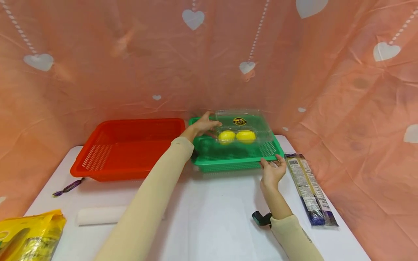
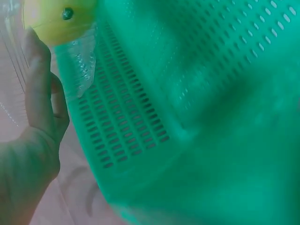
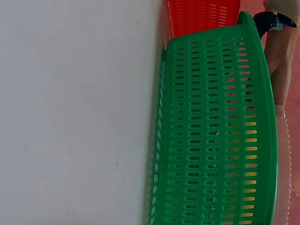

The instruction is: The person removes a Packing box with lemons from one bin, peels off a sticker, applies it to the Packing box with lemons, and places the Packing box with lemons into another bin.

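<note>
My left hand (image 1: 204,125) holds the left side of a clear plastic clamshell box (image 1: 258,121) with a black and yellow label on its lid. Two round yellow fruits (image 1: 246,136) show inside the box; one yellow fruit (image 2: 56,21) has a green spot in the left wrist view. The box overlaps the back of a green slotted basket (image 1: 228,160). At the basket's front right corner, my right hand (image 1: 273,174) grips the rim between thumb and fingers. In the right wrist view the green basket's side (image 3: 201,126) hides most of the box.
A red basket (image 1: 127,174) stands left of the green one. A purple wrapped candy (image 1: 69,187), a white roll (image 1: 101,215) and a yellow bag (image 1: 32,235) lie on the left. Long flat packets (image 1: 308,188) lie along the right table edge. A pink curtain (image 1: 147,65) hangs behind.
</note>
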`<control>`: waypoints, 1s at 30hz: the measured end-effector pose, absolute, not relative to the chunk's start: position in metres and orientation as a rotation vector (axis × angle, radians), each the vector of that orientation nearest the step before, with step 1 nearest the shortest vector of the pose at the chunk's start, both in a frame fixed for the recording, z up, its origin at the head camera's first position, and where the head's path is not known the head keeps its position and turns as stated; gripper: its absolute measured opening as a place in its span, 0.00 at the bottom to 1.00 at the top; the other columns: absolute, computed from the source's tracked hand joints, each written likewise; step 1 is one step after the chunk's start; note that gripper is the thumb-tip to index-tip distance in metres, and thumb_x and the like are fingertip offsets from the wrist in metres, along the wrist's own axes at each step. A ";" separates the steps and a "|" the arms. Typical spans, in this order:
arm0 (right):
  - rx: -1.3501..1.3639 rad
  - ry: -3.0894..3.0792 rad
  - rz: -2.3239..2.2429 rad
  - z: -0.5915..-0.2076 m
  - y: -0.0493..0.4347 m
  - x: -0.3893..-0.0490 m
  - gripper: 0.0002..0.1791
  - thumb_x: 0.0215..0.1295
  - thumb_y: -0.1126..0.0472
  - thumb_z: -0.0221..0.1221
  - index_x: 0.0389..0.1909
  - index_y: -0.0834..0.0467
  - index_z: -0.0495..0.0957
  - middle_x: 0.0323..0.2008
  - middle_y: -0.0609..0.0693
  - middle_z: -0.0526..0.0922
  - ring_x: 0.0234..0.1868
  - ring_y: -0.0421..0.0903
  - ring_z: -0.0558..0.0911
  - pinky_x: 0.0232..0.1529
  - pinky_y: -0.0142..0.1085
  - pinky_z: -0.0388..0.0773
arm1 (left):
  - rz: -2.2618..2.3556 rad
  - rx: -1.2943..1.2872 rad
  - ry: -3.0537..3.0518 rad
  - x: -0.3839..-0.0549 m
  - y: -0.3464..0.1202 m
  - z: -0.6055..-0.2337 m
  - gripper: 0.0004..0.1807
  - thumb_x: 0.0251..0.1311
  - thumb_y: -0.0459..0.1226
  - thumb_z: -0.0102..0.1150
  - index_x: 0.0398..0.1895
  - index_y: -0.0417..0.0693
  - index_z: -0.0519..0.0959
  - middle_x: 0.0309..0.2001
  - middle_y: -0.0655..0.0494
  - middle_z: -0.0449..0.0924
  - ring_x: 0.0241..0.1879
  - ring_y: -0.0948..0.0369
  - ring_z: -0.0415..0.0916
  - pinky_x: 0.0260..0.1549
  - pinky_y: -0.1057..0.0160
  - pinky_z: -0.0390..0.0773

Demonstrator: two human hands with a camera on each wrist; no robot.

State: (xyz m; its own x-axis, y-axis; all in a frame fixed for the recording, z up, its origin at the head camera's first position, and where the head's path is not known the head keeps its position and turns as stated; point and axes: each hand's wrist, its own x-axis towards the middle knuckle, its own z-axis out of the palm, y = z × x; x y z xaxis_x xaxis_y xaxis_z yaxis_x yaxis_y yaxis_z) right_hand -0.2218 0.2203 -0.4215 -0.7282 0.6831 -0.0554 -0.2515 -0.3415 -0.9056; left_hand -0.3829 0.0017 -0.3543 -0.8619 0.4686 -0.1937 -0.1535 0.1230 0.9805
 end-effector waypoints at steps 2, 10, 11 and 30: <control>-0.578 -1.301 2.106 -0.422 0.219 -0.222 0.33 0.60 0.85 0.55 0.64 0.68 0.56 0.41 0.50 0.55 0.29 0.38 0.72 0.34 0.26 0.81 | 1.781 0.313 1.947 -0.383 0.004 -0.357 0.45 0.69 0.34 0.57 0.79 0.54 0.39 0.73 0.36 0.53 0.61 0.39 0.69 0.37 0.54 0.85; -0.561 -1.304 2.126 -0.424 0.221 -0.221 0.33 0.62 0.83 0.55 0.65 0.67 0.55 0.40 0.50 0.52 0.29 0.39 0.70 0.36 0.26 0.80 | 1.701 0.251 1.901 -0.382 0.009 -0.364 0.45 0.69 0.32 0.56 0.78 0.53 0.37 0.71 0.34 0.58 0.63 0.38 0.68 0.50 0.45 0.80; -0.556 -1.298 2.124 -0.424 0.221 -0.221 0.33 0.62 0.84 0.55 0.65 0.67 0.55 0.40 0.50 0.52 0.28 0.39 0.70 0.35 0.26 0.80 | 1.682 0.243 1.907 -0.382 0.009 -0.365 0.45 0.69 0.32 0.56 0.78 0.53 0.37 0.71 0.34 0.58 0.63 0.38 0.68 0.50 0.45 0.80; -0.562 -1.288 2.117 -0.424 0.223 -0.223 0.33 0.60 0.85 0.55 0.64 0.69 0.55 0.40 0.51 0.54 0.28 0.39 0.72 0.34 0.26 0.81 | 1.500 0.038 1.911 -0.384 0.008 -0.367 0.50 0.71 0.30 0.54 0.79 0.54 0.27 0.79 0.48 0.23 0.64 0.39 0.66 0.55 0.47 0.77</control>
